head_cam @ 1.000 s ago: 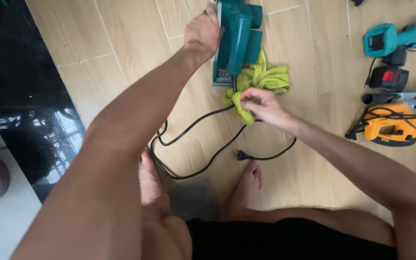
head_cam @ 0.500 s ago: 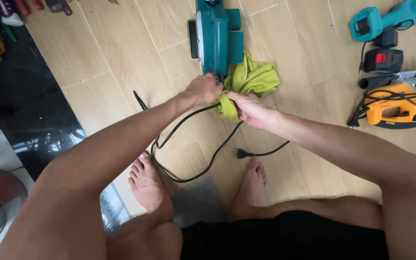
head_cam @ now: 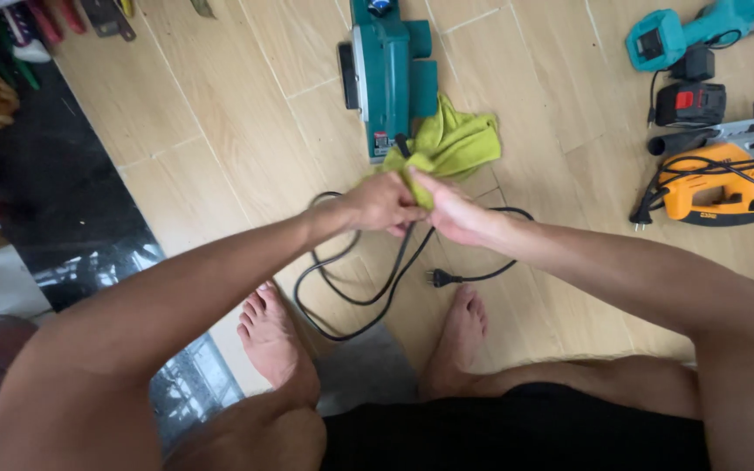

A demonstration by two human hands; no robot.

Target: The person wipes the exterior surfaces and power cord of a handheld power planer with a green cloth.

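Head view: left hand (head_cam: 383,205) and right hand (head_cam: 451,212), both grips closed on green cloth (head_cam: 448,145) and black cord (head_cam: 368,288) beside teal planer (head_cam: 392,74). Risk: cord loop snagging bare feet.

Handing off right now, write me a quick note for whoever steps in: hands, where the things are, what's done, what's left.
Left hand: closed on the black power cord close to the cloth.
Right hand: pinching the green cloth against the cord.
Teal electric planer: on the wood floor, cloth bunched at its near end.
Cord loops on the floor between the bare feet, plug lying free, unplugged.
Done: cloth gripped at the cord.
Left: cannot tell how much of the cord has been wiped; the loops lie untouched.
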